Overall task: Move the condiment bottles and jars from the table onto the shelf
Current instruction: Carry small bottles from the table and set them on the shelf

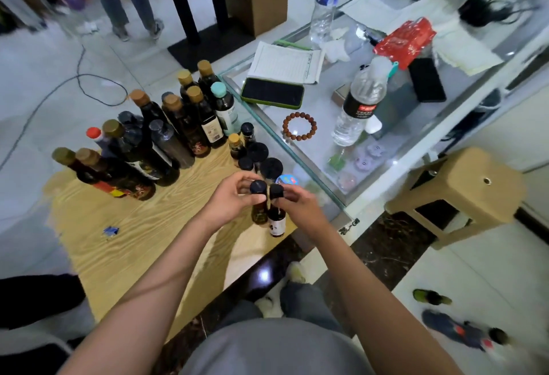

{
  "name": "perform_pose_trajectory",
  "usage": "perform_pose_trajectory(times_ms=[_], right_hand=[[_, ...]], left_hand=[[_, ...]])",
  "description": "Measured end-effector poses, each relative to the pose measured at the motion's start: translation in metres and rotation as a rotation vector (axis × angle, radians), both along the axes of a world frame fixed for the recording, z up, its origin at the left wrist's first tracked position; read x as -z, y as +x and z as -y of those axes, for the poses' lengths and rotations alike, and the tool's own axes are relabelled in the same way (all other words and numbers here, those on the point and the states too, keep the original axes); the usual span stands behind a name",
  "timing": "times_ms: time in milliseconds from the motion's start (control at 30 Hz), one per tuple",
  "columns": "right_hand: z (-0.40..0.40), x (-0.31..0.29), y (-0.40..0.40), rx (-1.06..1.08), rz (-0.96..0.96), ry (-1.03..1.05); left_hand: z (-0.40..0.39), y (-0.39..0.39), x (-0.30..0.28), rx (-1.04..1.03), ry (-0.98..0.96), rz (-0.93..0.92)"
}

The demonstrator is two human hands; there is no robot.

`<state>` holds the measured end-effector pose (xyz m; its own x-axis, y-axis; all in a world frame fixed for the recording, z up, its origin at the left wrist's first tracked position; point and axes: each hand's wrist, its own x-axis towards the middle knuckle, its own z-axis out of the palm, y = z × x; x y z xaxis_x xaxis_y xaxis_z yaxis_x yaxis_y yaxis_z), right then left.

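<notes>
Left hand (230, 202) grips a black-capped jar (258, 205), right hand (300, 206) pinches a small bottle (276, 214) by its cap – both touching, at the table (124, 244) edge, beside the glass shelf (300, 166)

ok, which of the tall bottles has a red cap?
The bottle with the red cap, at the left of the cluster behind the two front brown-capped bottles; the other tall ones have gold, black or teal caps.
</notes>
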<state>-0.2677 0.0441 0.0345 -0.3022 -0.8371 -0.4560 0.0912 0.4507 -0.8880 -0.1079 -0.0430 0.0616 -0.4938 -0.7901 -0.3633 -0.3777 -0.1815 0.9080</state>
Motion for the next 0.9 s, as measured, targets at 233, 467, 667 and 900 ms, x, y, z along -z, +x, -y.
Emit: perform_pose_trajectory(times_ms=[233,467,667,900], right_hand=[[-0.063,-0.037,0.015,0.334,0.03,-0.129],[-0.165,-0.066,0.004,0.654,-0.188,-0.152],[-0.292,-0.106,0.0,0.926,-0.269,-0.207],[-0.458,-0.152,0.003,1.277,-0.419,-0.242]], left_hand=[[-0.041,-0.015,-0.012,0.194,-0.021,-0.074],[-0.112,-0.067,-0.038,0.474,-0.049,-0.16],[-0.22,-0.118,-0.079,0.756,-0.042,-0.28],[-0.381,-0.167,-0.128,1.091,-0.205,-0.398]])
